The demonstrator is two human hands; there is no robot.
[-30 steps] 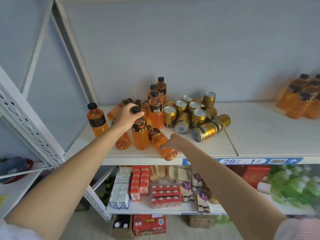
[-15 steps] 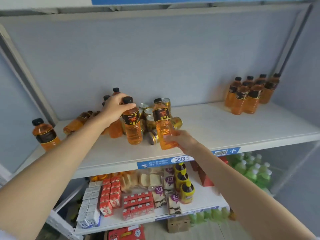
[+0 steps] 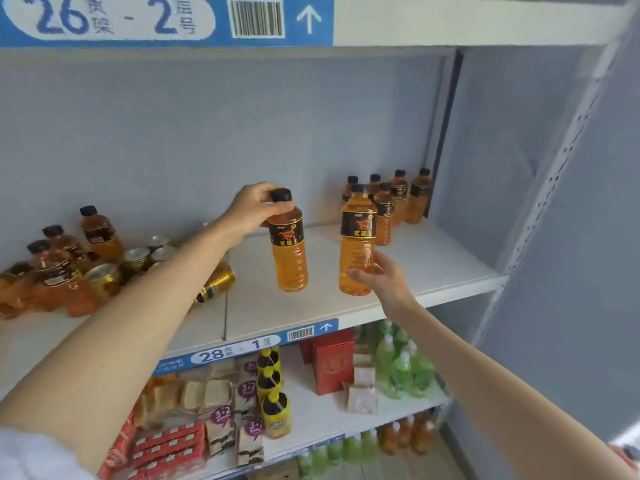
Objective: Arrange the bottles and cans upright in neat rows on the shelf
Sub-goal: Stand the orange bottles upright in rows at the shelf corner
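My left hand (image 3: 251, 209) grips the black cap and neck of an upright orange bottle (image 3: 289, 247), held just above the white shelf (image 3: 433, 268). My right hand (image 3: 379, 277) holds a second orange bottle (image 3: 356, 251) upright by its lower body, right of the first. Behind them, at the shelf's back right corner, several orange bottles (image 3: 398, 202) stand upright in rows. At the left lies a jumbled heap of orange bottles (image 3: 59, 268) and gold cans (image 3: 138, 258), some upright, some on their sides. One gold can (image 3: 216, 284) lies tipped beside my left forearm.
A grey back wall and a perforated upright post (image 3: 554, 188) bound the shelf on the right. The shelf above (image 3: 450, 22) carries a blue label. Below, a lower shelf holds cartons, snack packs, yellow bottles, a red box (image 3: 332, 365) and green bottles (image 3: 401, 368).
Both hands have carried their bottles from the heap rightward toward the standing rows. The right-hand bottle went from lying down to upright. The view swung right and up.
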